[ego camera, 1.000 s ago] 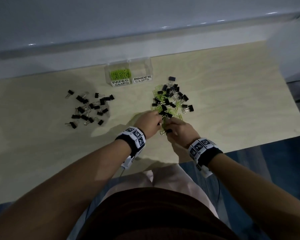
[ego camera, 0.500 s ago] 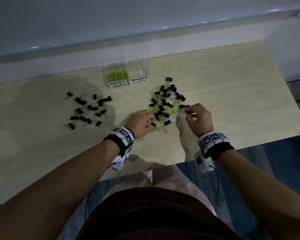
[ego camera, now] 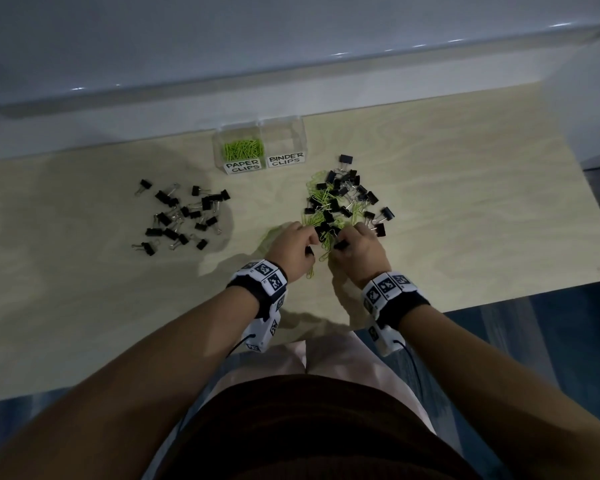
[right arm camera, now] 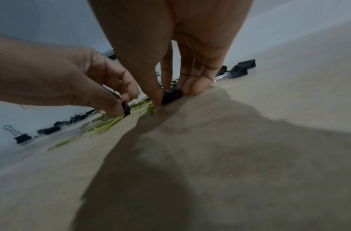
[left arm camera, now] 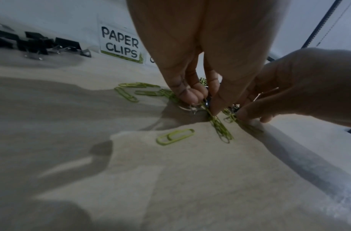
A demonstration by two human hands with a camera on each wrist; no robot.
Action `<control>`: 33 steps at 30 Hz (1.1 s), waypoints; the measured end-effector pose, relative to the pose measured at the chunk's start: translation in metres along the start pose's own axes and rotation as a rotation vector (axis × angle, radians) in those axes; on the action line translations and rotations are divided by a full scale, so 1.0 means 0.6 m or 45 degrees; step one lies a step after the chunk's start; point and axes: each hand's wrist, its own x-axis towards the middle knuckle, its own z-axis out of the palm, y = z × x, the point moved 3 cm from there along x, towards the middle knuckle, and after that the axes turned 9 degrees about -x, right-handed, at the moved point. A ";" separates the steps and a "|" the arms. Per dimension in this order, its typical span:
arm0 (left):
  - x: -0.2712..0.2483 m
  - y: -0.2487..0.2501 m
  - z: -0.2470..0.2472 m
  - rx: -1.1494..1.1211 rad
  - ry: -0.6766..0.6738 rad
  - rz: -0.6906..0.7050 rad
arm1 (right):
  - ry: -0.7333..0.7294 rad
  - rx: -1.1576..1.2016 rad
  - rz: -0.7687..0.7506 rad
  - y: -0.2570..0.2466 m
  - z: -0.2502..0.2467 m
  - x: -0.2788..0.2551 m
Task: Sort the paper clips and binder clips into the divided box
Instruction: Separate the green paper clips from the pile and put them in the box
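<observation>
I see both hands at the near edge of the mixed pile point(ego camera: 343, 202) at frame centre: right hand point(right arm camera: 170, 87) clamps a binder clip point(right arm camera: 171, 96) lying flat, left hand point(left arm camera: 192, 93) pinches paper clips point(left arm camera: 220, 128); divided box point(ego camera: 219, 147) upper centre, nearer the left.

A clear divided box point(ego camera: 259, 145) stands at the counter's back edge; its PAPER CLIPS half holds green paper clips point(ego camera: 242, 148). Black binder clips point(ego camera: 182, 216) lie scattered left; a mixed pile point(ego camera: 340, 202) lies right.
</observation>
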 end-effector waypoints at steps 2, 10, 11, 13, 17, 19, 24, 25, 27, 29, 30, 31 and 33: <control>0.000 -0.002 -0.001 -0.038 -0.039 0.013 | -0.023 0.031 -0.005 0.001 -0.001 0.003; -0.008 -0.006 -0.034 -0.292 0.043 0.041 | 0.282 0.024 0.060 0.060 -0.072 0.012; -0.008 -0.010 -0.048 -0.304 0.111 0.045 | 0.295 -0.012 0.087 0.070 -0.078 0.015; -0.003 -0.031 -0.081 -0.277 0.279 0.029 | 0.270 -0.123 0.126 0.084 -0.082 0.023; 0.013 -0.093 -0.133 -0.104 0.413 -0.114 | 0.159 -0.266 -0.044 0.059 -0.079 0.032; 0.020 -0.107 -0.142 0.088 0.382 -0.155 | 0.041 -0.322 -0.208 0.033 -0.073 0.036; 0.018 -0.045 -0.101 0.249 0.330 0.055 | -0.266 -0.483 -0.331 -0.004 -0.060 0.045; 0.017 -0.028 -0.080 0.228 0.252 0.094 | -0.276 -0.498 -0.335 -0.004 -0.058 0.046; 0.019 -0.002 -0.038 0.222 0.118 0.135 | -0.255 -0.520 -0.344 0.001 -0.054 0.047; 0.026 0.014 -0.008 0.236 0.066 0.143 | -0.202 -0.544 -0.371 0.009 -0.049 0.046; 0.030 0.017 0.003 0.237 0.060 0.131 | -0.192 -0.561 -0.383 0.012 -0.047 0.045; 0.034 0.018 0.009 0.234 0.065 0.116 | -0.187 -0.572 -0.397 0.015 -0.044 0.044; 0.041 0.018 0.014 0.223 0.083 0.076 | -0.177 -0.558 -0.433 0.019 -0.039 0.040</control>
